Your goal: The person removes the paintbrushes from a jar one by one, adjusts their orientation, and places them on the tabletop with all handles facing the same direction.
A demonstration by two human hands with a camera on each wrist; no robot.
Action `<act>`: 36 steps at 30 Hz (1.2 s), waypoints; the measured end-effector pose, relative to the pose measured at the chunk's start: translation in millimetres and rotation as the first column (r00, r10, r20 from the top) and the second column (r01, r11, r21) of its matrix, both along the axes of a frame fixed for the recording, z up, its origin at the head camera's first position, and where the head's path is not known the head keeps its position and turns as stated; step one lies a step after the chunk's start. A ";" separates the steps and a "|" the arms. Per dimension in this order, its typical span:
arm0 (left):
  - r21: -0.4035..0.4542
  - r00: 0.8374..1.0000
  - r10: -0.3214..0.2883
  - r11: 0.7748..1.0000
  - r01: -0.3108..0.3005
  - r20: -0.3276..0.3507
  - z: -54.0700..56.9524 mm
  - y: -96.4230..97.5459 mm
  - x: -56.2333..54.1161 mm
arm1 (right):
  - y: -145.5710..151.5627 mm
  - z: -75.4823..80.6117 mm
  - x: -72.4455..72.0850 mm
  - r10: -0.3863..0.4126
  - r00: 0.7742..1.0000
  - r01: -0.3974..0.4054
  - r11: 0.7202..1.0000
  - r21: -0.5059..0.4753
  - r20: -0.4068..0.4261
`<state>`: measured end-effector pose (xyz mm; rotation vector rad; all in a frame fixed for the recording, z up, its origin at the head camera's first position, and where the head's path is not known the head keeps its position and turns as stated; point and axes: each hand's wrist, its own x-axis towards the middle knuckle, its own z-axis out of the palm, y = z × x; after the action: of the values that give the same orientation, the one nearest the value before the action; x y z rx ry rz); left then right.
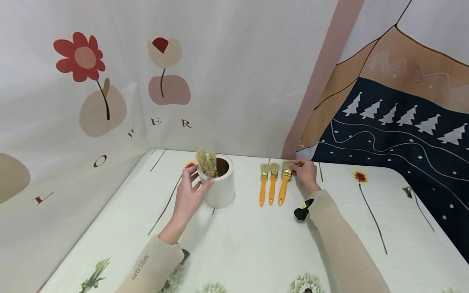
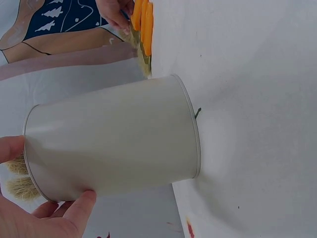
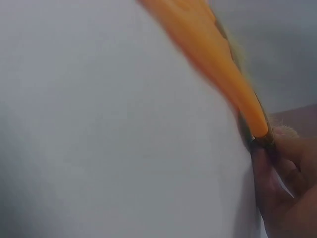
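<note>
My left hand [image 1: 188, 195] holds a white cylindrical pot [image 1: 221, 191] by its upper part, thumb and fingers spread round the rim. Pale bristle heads [image 1: 207, 162] stick up from the pot at its left; whatever lies lower inside is hidden. Three paintbrushes with orange handles lie side by side to the right, bristles away from me: a left one [image 1: 262, 189], a middle one [image 1: 272, 189] and a wider right one [image 1: 283, 189]. With thumb and fingers, my right hand [image 1: 305, 171] pinches the wide paintbrush near its metal band, as the right wrist view also shows at the handle [image 3: 223, 74].
A white flower-printed cloth [image 1: 249, 252] covers the table. Hanging behind it are a pale curtain [image 1: 238, 81] and, at right, a dark cloth with white trees [image 1: 388, 138]. A black wrist device [image 1: 301, 213] sits by the right sleeve.
</note>
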<state>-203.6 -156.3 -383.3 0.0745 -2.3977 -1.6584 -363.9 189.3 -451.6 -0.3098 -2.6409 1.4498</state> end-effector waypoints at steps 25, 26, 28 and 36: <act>0.006 1.000 0.003 1.000 -0.003 -0.005 0.2 2.0 1.0 | -8.1 2.1 8.1 0.013 1.000 -0.014 0.992 0.129 0.005; 0.008 1.000 0.003 1.000 -0.003 -0.005 0.3 2.0 1.1 | -8.2 2.3 8.5 0.010 1.000 -0.011 0.994 0.112 0.008; 0.008 1.000 0.003 1.000 -0.003 -0.006 0.8 2.0 1.4 | -8.3 2.4 9.2 0.004 1.000 -0.005 0.997 0.079 0.012; 0.004 1.000 0.004 1.000 -0.004 -0.003 1.8 2.9 1.9 | -5.1 7.9 20.1 0.050 0.997 -0.047 0.997 -0.054 0.053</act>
<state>-201.7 -153.4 -381.6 0.0771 -2.3904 -1.6612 -343.8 184.2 -443.7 -0.2960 -2.6737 1.5495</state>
